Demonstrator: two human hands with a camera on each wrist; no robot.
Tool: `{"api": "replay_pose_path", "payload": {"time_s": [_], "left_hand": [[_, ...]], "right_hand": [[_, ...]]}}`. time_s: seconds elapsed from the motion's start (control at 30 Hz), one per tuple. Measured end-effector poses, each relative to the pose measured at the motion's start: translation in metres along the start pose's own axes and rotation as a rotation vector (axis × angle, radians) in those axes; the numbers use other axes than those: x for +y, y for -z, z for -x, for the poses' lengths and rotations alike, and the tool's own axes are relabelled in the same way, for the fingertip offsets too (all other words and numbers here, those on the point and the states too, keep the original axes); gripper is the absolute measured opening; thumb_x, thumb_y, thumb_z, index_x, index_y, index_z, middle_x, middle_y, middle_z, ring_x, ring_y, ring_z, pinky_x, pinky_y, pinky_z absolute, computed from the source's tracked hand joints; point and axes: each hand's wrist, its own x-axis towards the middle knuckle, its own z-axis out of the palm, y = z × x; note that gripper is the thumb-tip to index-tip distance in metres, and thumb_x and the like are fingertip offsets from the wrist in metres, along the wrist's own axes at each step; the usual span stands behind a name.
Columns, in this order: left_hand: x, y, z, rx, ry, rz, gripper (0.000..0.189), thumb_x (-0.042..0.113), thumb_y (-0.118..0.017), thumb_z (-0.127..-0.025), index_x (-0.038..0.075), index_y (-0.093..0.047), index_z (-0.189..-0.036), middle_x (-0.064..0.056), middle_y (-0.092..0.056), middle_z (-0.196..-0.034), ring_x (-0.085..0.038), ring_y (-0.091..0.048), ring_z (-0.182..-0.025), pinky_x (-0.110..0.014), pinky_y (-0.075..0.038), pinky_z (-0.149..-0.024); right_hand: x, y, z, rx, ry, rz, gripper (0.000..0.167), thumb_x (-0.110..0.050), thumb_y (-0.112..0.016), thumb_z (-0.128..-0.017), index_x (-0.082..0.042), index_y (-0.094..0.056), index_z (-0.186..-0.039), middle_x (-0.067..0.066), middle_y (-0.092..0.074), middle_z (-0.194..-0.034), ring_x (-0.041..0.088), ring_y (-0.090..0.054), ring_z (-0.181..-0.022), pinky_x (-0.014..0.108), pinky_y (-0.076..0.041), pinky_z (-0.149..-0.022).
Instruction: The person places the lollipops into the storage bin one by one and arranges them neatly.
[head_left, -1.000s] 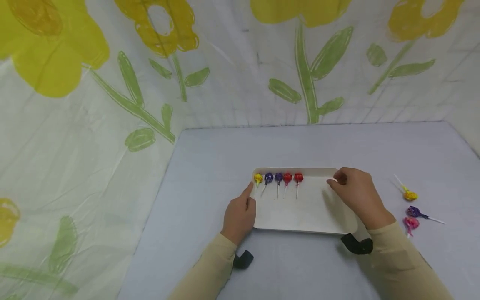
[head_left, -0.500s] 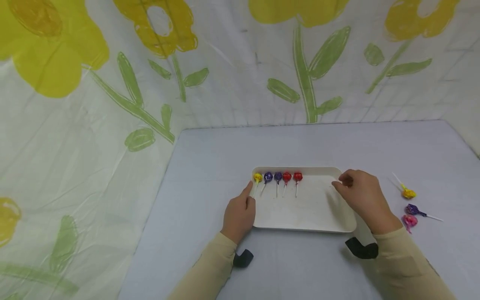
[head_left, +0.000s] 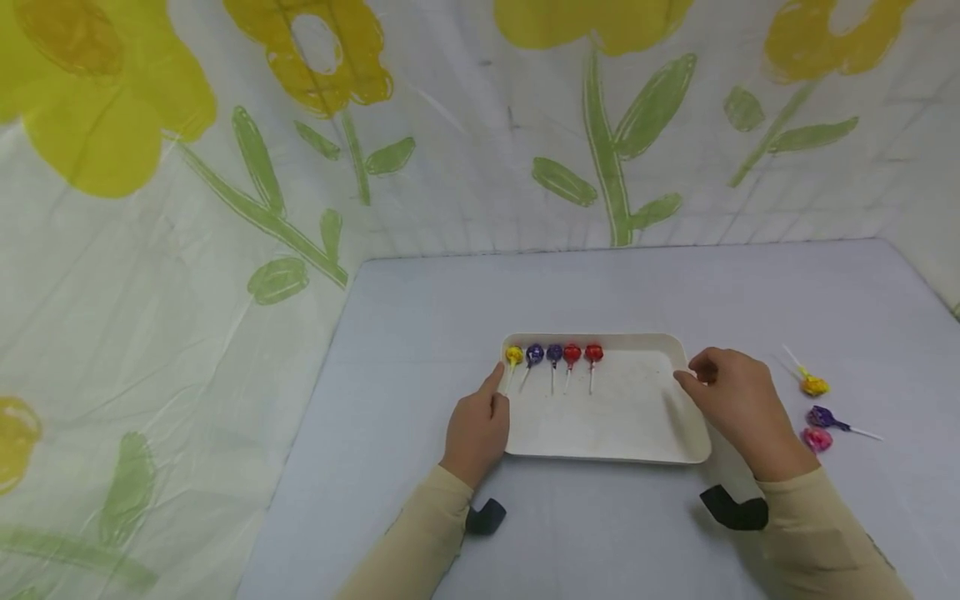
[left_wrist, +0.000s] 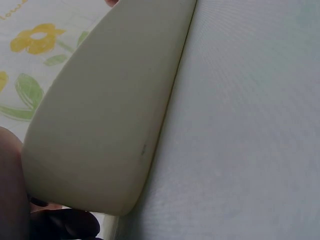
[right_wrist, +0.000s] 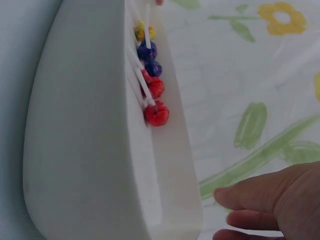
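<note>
In the head view, a white rectangular tray (head_left: 607, 425) lies in front of me with a row of lollipops along its far side. From left to right come a yellow lollipop (head_left: 513, 356), two purple lollipops (head_left: 534, 355) and two red lollipops (head_left: 593, 353), sticks toward me. My left hand (head_left: 477, 433) holds the tray's left edge, its index finger along the rim; the left wrist view shows skin at the tray's (left_wrist: 100, 115) corner. Just off the tray's right edge, my right hand (head_left: 738, 404) hovers with bent, relaxed fingers, holding nothing.
On the table (head_left: 420, 317) right of my right hand lie a yellow-orange lollipop (head_left: 813, 384), a dark purple lollipop (head_left: 822, 417) and a pink lollipop (head_left: 817, 439). A white curtain (head_left: 465, 150) with yellow flowers stands behind and to the left.
My right hand has moved rightward and slightly toward me, from over the tray's far right corner to beside its right edge. My left hand keeps its place; the lollipops stay in their row.
</note>
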Motion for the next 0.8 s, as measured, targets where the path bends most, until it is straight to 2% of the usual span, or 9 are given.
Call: {"api": "replay_pose_path", "payload": {"time_s": [0.17,0.4,0.53,0.8], "left_hand": [[0.0,0.0,0.0,-0.003,0.007,0.001,0.052,0.017,-0.046,-0.104,0.013,-0.052,-0.156,0.009,-0.031,-0.054,-0.007,-0.025,-0.049,-0.025,-0.025,-0.048],[0.002,0.001,0.0,-0.001,0.003,0.001,0.052,0.016,-0.046,-0.104,0.012,-0.053,-0.155,0.009,-0.031,-0.055,-0.008,-0.025,-0.05,-0.025,-0.025,-0.048],[0.002,0.002,0.0,0.001,0.003,0.013,0.052,0.016,-0.046,-0.104,0.012,-0.052,-0.155,0.009,-0.03,-0.055,-0.007,-0.024,-0.05,-0.025,-0.025,-0.048],[0.002,0.002,0.0,0.017,-0.008,0.02,0.051,0.014,-0.047,-0.103,0.011,-0.054,-0.154,0.01,-0.029,-0.055,-0.008,-0.024,-0.049,-0.026,-0.025,-0.047]], "right_hand": [[0.005,0.002,0.002,-0.03,-0.035,0.005,0.033,-0.023,-0.074,-0.097,0.009,-0.07,-0.106,0.025,-0.068,-0.096,0.038,-0.062,-0.087,0.044,-0.055,-0.066],[0.012,0.003,0.007,-0.019,-0.056,-0.004,0.036,-0.024,-0.071,-0.098,0.01,-0.069,-0.111,0.032,-0.063,-0.109,0.047,-0.065,-0.098,0.056,-0.057,-0.076],[0.016,0.003,0.011,-0.031,-0.082,-0.013,0.038,-0.025,-0.071,-0.099,0.01,-0.068,-0.113,0.034,-0.061,-0.115,0.05,-0.065,-0.104,0.056,-0.057,-0.077],[0.023,0.002,0.016,-0.023,-0.083,0.015,0.035,-0.023,-0.072,-0.099,0.01,-0.07,-0.11,0.031,-0.065,-0.107,0.046,-0.063,-0.097,0.055,-0.056,-0.075]]}}
